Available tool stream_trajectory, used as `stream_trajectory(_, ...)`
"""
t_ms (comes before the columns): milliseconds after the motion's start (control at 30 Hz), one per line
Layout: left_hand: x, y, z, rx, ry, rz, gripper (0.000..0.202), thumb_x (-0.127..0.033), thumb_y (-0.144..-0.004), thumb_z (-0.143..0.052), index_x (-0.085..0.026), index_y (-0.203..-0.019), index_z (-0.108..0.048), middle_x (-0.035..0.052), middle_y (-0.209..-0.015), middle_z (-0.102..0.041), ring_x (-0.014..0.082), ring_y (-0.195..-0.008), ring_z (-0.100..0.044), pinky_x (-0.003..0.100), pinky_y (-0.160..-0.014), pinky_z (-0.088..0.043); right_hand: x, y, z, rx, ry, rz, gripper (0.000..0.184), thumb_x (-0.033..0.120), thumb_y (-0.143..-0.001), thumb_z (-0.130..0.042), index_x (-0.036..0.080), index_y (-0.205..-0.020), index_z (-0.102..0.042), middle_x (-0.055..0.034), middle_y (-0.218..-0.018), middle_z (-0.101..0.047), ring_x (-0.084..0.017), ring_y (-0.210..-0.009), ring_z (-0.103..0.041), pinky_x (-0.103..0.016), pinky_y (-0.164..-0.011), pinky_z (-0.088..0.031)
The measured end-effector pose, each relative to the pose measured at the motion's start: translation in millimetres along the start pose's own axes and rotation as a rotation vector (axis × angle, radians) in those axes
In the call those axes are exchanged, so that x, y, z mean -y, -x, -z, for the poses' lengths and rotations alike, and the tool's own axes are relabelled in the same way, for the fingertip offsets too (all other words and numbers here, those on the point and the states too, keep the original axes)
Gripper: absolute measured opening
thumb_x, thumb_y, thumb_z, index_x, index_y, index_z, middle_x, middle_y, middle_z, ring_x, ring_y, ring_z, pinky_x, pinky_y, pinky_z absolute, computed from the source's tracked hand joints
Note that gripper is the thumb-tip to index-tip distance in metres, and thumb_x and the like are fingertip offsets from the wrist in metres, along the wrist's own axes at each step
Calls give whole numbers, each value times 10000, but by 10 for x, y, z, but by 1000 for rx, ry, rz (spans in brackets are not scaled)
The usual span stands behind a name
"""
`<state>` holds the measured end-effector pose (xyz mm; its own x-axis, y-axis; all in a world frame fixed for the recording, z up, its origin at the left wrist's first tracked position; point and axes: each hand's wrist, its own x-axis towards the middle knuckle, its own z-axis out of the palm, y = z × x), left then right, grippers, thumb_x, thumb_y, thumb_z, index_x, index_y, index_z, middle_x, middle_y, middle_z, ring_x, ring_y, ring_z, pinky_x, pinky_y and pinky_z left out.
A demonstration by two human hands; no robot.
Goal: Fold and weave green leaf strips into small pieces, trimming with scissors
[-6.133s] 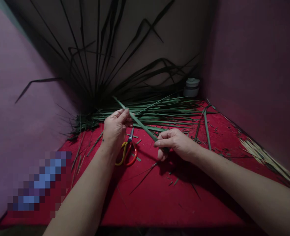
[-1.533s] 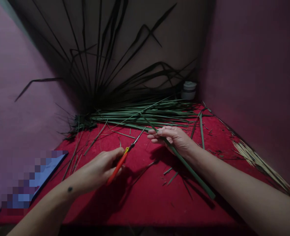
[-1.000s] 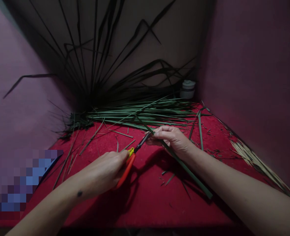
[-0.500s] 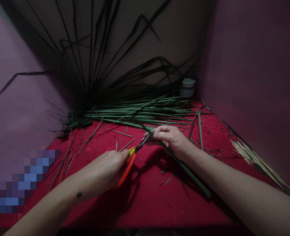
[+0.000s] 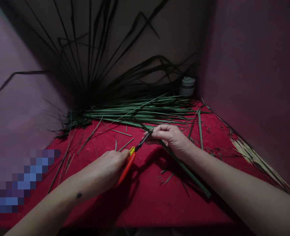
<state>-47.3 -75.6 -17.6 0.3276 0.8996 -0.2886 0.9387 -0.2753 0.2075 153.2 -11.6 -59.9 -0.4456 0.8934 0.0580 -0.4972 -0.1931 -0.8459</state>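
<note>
My left hand [image 5: 113, 167] is closed around the orange and yellow handles of a pair of scissors [image 5: 127, 167]. Their dark blades point up and right, reaching the fingers of my right hand [image 5: 168, 136]. That hand pinches a long green leaf strip [image 5: 184, 174], whose lower end slants down to the right beneath my forearm. The blade tips lie against the strip beside my fingertips; whether they cut into it I cannot tell.
A pile of green leaf strips [image 5: 135, 109] lies across the back of the red surface [image 5: 145, 209]. Behind it a dark frond [image 5: 91, 72] fans upward. A lidded white container [image 5: 187, 87] stands at back right. Pale thin sticks [image 5: 250, 154] lie by the right wall; leaf scraps are scattered about.
Both hands, the scissors and the leaf strip hold nearly the same position. The view has shifted very slightly.
</note>
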Motion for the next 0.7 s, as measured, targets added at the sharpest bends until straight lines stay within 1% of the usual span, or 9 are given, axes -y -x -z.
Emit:
stream_trajectory(67,17,14,3,5,72,-10,148,-251,-783,-422,-198,-778,-560,30,-663,-602,147,-565,-556,227,-520,-361,1,-1,-4,-5,9,0,63,127,-650,-654,120,-601,-616,-35,-650,-664,-149,-641,-650,-315,-730,-515)
stream_trajectory(167,89,41,29,65,195,-16,157,-296,-792,-422,-198,-765,-542,18,-638,-592,141,-540,-551,215,-482,-357,3,-5,0,-43,4,-23,65,151,-634,-682,115,-612,-632,-38,-663,-658,-159,-667,-654,-306,-722,-514)
stream_trajectory(267,199,41,81,106,252,32,193,-338,-812,-390,-195,-749,-503,14,-610,-578,141,-504,-540,215,-441,-341,12,-13,15,-89,5,-62,80,178,-624,-694,112,-642,-652,-44,-692,-657,-151,-653,-644,-278,-664,-506)
stream_trajectory(333,267,5,107,86,134,104,218,-347,-818,-373,-192,-711,-484,29,-598,-575,158,-511,-544,234,-449,-334,26,-20,23,-146,3,-65,80,178,-606,-698,118,-632,-652,-20,-645,-637,-109,-565,-597,-240,-573,-476)
stream_trajectory(433,338,-84,101,41,-209,260,258,-322,-817,-334,-186,-678,-504,98,-635,-603,221,-568,-577,287,-487,-323,52,-33,20,-221,-39,-48,80,160,-583,-698,135,-568,-624,30,-539,-576,-57,-463,-486,-200,-459,-377)
stream_trajectory(533,352,-155,82,32,-360,340,305,-337,-818,-316,-171,-741,-560,164,-722,-628,285,-640,-603,323,-511,-326,67,-48,9,-235,-116,-36,62,132,-578,-688,141,-559,-629,41,-528,-573,-52,-480,-472,-199,-458,-341)
stream_trajectory(600,292,-180,101,-33,-371,332,337,-393,-820,-333,-166,-775,-579,160,-750,-630,296,-673,-603,329,-530,-337,70,-62,5,-265,-178,-38,45,117,-573,-681,143,-580,-645,30,-566,-603,-65,-530,-504,-208,-496,-360)
stream_trajectory(667,143,-203,138,-183,-316,272,360,-430,-824,-353,-165,-806,-596,130,-792,-633,276,-726,-596,325,-575,-361,73,-78,5,-318,-235,-48,54,108,-566,-677,147,-586,-646,26,-597,-621,-76,-569,-522,-217,-526,-374)
stream_trajectory(700,35,-224,153,-254,-229,213,362,-439,-825,-368,-166,-826,-606,110,-811,-634,255,-752,-590,316,-605,-374,75,-84,5,-344,-262,-56,61,108,-561,-679,150,-584,-641,29,-598,-618,-77,-570,-517,-220,-528,-373)
